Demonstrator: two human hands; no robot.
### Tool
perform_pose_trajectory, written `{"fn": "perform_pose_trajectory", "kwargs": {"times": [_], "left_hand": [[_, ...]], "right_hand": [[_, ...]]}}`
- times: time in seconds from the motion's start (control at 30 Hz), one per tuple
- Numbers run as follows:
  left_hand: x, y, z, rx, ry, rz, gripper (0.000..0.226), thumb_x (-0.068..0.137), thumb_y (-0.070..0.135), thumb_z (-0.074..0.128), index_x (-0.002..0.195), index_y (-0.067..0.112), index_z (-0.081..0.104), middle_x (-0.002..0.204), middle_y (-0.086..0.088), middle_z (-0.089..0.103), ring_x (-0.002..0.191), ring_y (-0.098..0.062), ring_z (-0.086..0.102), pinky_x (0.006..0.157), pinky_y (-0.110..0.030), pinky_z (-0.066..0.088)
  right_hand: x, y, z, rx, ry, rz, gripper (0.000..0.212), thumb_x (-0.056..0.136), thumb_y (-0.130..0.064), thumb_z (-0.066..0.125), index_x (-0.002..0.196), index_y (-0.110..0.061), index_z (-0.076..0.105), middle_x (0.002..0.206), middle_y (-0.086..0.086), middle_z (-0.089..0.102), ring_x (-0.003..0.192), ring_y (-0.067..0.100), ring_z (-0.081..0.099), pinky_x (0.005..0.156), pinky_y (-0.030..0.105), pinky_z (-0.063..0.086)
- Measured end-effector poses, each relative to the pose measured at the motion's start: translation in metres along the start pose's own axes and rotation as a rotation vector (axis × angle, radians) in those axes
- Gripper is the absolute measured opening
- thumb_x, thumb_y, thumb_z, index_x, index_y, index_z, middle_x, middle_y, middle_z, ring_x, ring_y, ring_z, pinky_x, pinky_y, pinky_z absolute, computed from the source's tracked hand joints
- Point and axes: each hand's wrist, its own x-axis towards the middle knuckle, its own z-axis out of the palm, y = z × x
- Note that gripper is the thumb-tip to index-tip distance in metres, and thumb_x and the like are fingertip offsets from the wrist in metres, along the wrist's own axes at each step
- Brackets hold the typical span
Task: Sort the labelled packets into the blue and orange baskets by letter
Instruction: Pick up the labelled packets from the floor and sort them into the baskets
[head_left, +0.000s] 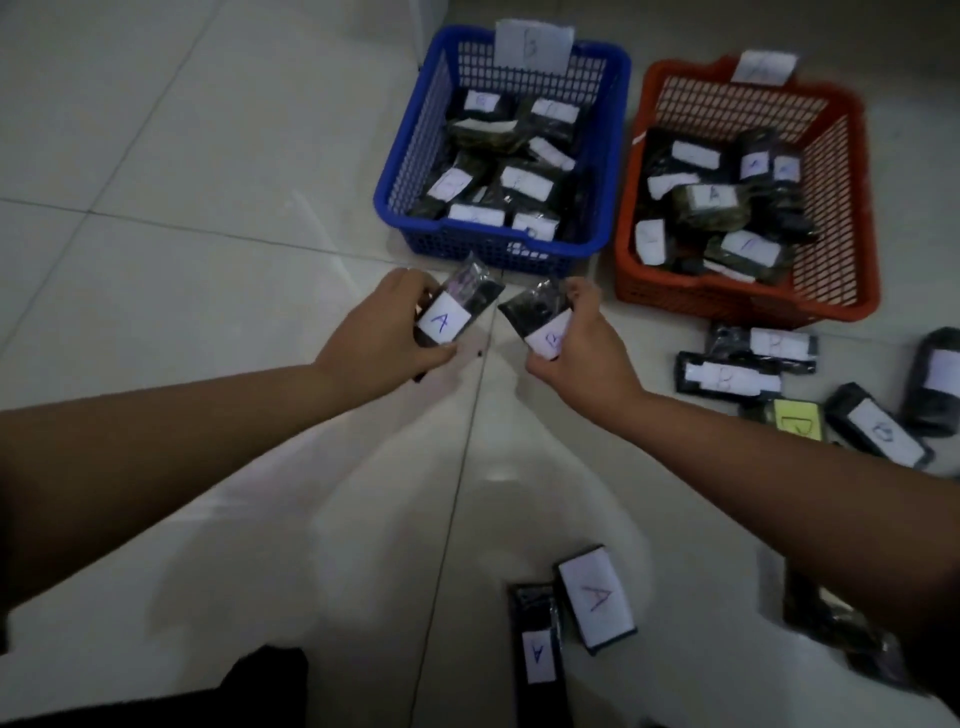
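My left hand (382, 332) grips a dark packet labelled A (452, 309) above the tiled floor. Beside it my right hand (587, 345) grips a dark packet labelled B (535, 322). Both packets hang just in front of the blue basket (400, 208), which carries a B tag and holds several labelled packets. To its right stands the orange basket (857, 208) with an A tag and several packets inside.
Loose packets lie on the floor: two marked A (595, 603) near the bottom middle, and several marked B (727, 376) to the right below the orange basket. A yellow-labelled packet (795, 421) lies among them. Dark cloth shows at the bottom left.
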Motion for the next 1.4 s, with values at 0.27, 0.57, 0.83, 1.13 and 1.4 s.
{"fn": "perform_pose_trajectory", "kwargs": {"times": [0.27, 0.57, 0.83, 1.13, 1.4], "left_hand": [[0.111, 0.109, -0.017, 0.024, 0.175, 0.109, 0.051, 0.073, 0.029, 0.075, 0.114, 0.009, 0.052, 0.111, -0.009, 0.051, 0.100, -0.023, 0.051, 0.080, -0.036, 0.046], [0.171, 0.121, -0.041, -0.155, 0.437, -0.040, 0.044, 0.077, 0.024, 0.071, 0.114, 0.011, 0.050, 0.110, -0.002, 0.044, 0.092, -0.012, 0.047, 0.073, -0.019, 0.034], [0.170, 0.036, -0.015, -0.276, 0.524, -0.336, 0.043, 0.078, 0.023, 0.071, 0.112, 0.005, 0.053, 0.113, -0.012, 0.049, 0.101, -0.026, 0.052, 0.079, -0.030, 0.040], [0.162, 0.032, -0.010, -0.284, 0.486, -0.316, 0.051, 0.078, 0.022, 0.071, 0.125, 0.011, 0.053, 0.114, -0.008, 0.052, 0.104, -0.024, 0.053, 0.082, -0.032, 0.046], [0.197, 0.000, -0.025, -0.309, 0.590, -0.278, 0.062, 0.079, 0.017, 0.071, 0.134, 0.016, 0.043, 0.120, -0.004, 0.054, 0.112, -0.020, 0.049, 0.088, -0.033, 0.043]], "right_hand": [[0.049, -0.003, -0.124, -0.057, 0.314, 0.042, 0.067, 0.069, -0.017, 0.074, 0.125, -0.002, 0.039, 0.119, 0.015, 0.045, 0.103, 0.027, 0.048, 0.083, 0.033, 0.040], [0.074, -0.003, -0.105, -0.098, 0.425, 0.132, 0.074, 0.075, -0.032, 0.072, 0.137, -0.012, 0.037, 0.131, 0.008, 0.048, 0.120, 0.025, 0.043, 0.099, 0.038, 0.038], [0.100, -0.023, -0.079, -0.127, 0.405, 0.142, 0.045, 0.077, -0.034, 0.074, 0.110, -0.015, 0.051, 0.107, 0.003, 0.056, 0.103, 0.020, 0.048, 0.086, 0.033, 0.044], [0.181, -0.069, -0.085, -0.217, 0.365, 0.162, 0.045, 0.077, -0.037, 0.073, 0.111, -0.017, 0.051, 0.110, 0.005, 0.057, 0.102, 0.023, 0.050, 0.084, 0.035, 0.045], [0.222, -0.031, -0.049, -0.326, 0.377, 0.155, 0.042, 0.080, -0.036, 0.070, 0.114, -0.018, 0.052, 0.111, 0.004, 0.059, 0.103, 0.022, 0.051, 0.090, 0.034, 0.041]]}}
